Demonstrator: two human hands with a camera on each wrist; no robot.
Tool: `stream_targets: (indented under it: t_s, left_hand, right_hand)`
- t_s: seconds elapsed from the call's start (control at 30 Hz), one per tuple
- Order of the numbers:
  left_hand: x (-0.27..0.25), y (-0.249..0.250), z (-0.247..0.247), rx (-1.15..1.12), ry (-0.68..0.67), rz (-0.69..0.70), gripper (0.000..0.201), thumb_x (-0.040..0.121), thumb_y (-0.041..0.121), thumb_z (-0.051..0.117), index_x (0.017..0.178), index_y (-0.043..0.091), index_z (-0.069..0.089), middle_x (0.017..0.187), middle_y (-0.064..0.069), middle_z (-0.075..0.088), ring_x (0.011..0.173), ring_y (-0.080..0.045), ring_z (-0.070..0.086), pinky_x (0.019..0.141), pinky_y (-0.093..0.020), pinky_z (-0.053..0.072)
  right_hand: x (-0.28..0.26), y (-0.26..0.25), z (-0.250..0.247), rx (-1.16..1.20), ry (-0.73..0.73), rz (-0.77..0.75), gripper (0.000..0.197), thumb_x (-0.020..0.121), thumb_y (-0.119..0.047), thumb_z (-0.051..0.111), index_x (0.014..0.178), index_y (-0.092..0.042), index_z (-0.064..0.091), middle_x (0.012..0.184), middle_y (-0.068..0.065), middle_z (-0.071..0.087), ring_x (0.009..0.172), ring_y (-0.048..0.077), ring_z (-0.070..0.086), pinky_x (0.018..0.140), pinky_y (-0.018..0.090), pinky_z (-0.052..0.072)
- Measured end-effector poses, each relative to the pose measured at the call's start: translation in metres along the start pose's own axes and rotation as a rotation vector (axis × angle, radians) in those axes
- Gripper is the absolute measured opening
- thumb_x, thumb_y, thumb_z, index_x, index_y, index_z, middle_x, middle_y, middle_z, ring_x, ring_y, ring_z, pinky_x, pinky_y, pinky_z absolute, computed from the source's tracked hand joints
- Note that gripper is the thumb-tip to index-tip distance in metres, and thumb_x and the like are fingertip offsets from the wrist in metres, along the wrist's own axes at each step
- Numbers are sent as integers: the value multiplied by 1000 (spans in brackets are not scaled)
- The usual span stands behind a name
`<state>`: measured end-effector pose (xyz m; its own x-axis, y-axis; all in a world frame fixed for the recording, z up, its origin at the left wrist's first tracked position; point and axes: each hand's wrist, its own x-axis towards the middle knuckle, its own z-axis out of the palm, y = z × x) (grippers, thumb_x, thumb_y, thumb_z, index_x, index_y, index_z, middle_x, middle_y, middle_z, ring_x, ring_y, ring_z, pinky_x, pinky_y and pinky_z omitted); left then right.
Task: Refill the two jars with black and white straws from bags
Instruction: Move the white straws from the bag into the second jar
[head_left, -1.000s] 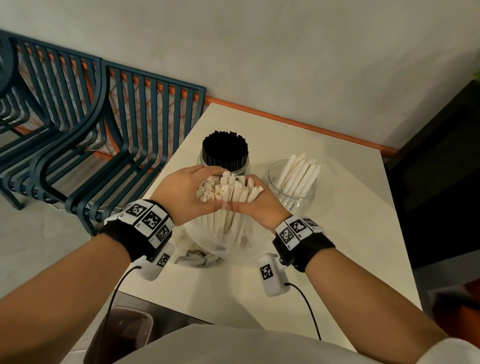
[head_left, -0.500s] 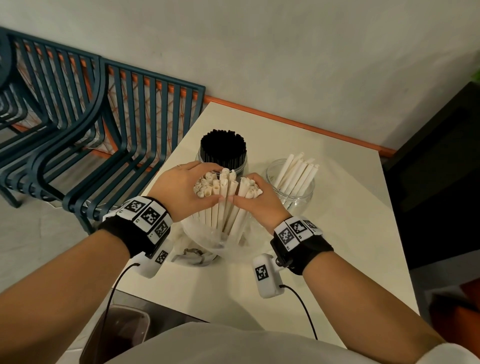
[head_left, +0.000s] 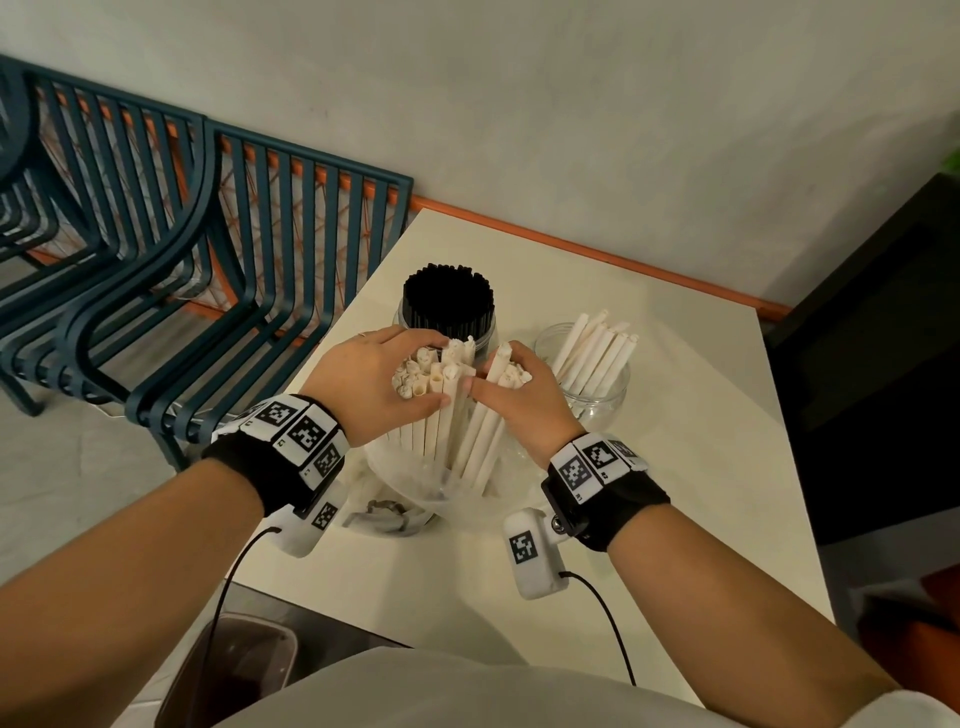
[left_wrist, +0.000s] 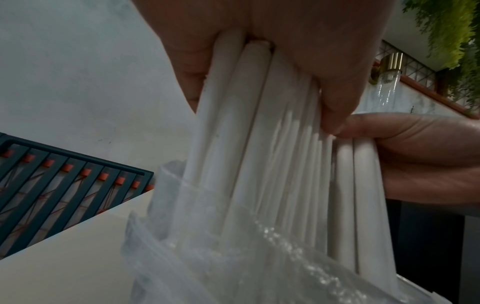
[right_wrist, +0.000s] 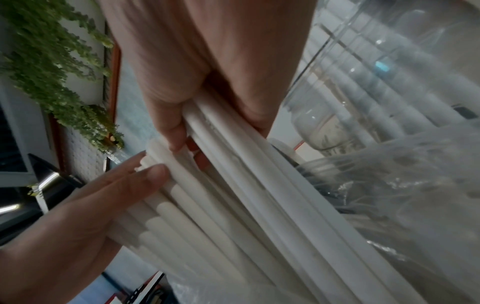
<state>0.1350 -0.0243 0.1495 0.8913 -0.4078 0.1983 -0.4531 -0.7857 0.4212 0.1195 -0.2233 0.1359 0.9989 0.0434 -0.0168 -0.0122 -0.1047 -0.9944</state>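
A bundle of white straws (head_left: 441, 395) (left_wrist: 262, 164) (right_wrist: 233, 205) stands upright in a clear plastic bag (head_left: 410, 478) (left_wrist: 233, 257) (right_wrist: 402, 195) on the table. My left hand (head_left: 379, 379) (left_wrist: 272, 61) grips the larger, left part of the bundle near its top. My right hand (head_left: 519, 395) (right_wrist: 197, 82) grips a smaller part at the right, and a gap shows between the two parts. Behind them stand a jar packed with black straws (head_left: 448, 301) and a glass jar (head_left: 592, 384) (right_wrist: 363, 82) holding several white straws (head_left: 597, 348).
The cream table (head_left: 675, 493) sits against a grey wall. Dark blue slatted chairs (head_left: 171, 249) stand to its left, a dark cabinet (head_left: 883, 364) to its right. A crumpled empty bag (head_left: 384, 519) lies by my left wrist. A brown bin (head_left: 234, 670) sits below the near edge.
The single bundle held between both hands has split: my right hand draws a few straws to the right while my left keeps the rest. Both hands have shifted slightly up and away.
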Motion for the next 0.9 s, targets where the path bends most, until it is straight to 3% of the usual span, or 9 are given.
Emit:
stream_targets:
  t_s: [0.1,0.23,0.37,0.43,0.57,0.7,0.8,0.9]
  left_hand:
    - [0,0,1,-7,-7,-7,76,65,73,44,128,30,48,114,7,61,100,-18,59,83,-29,44]
    - [2,-4,2,-25,-13,-21,76,65,75,46,128,33,46,113,9,60,101,-16,59,85,-31,47]
    - [2,-3,0,-11,3,-23,75,65,75,45,127,33,47,112,9,60,99,-15,59,79,-26,43]
    - [3,-3,-1,-14,7,-25,74,65,74,45,127,33,48,111,9,60,98,-15,59,80,-27,44]
    - [4,-3,1,-17,14,-20,73,66,74,47,126,34,48,111,9,61,98,-16,59,82,-30,48]
    - [3,-4,0,-45,14,-15,74,64,75,50,125,33,49,110,10,61,99,-15,59,84,-31,48]
    - [1,-3,-2,-57,2,-7,76,63,75,51,125,32,49,110,10,61,99,-13,59,85,-32,47]
    - [1,-5,-1,-48,14,-11,74,64,75,51,125,32,49,110,10,61,100,-14,59,85,-33,49]
  right_hand:
    - [1,-8,6,-66,-41,-30,23,79,-5,75,81,-18,56,73,-12,60,67,-3,56,64,14,45]
    - [5,-10,13,-141,-30,-43,23,77,-9,77,89,-10,58,85,7,63,77,10,57,72,30,48]
    - [5,-17,6,-128,-19,-45,26,78,-8,77,80,-17,52,79,-3,61,68,1,57,64,16,46]
    - [5,-18,2,-140,-47,-38,23,79,-4,74,83,-13,53,80,-5,63,71,0,59,68,17,48]
    - [4,-19,1,-197,-68,-44,17,79,-2,70,86,-10,57,85,3,63,82,12,59,79,33,49]
    - [2,-24,3,-198,-79,-82,12,80,0,67,89,-3,58,93,14,68,85,16,62,79,28,49]
    - [2,-25,5,-221,-152,-51,16,81,0,68,95,-2,60,99,10,69,94,17,64,83,26,50]
    - [2,-25,7,-232,-192,-36,15,81,2,68,93,-3,60,104,16,68,95,19,63,86,31,50]
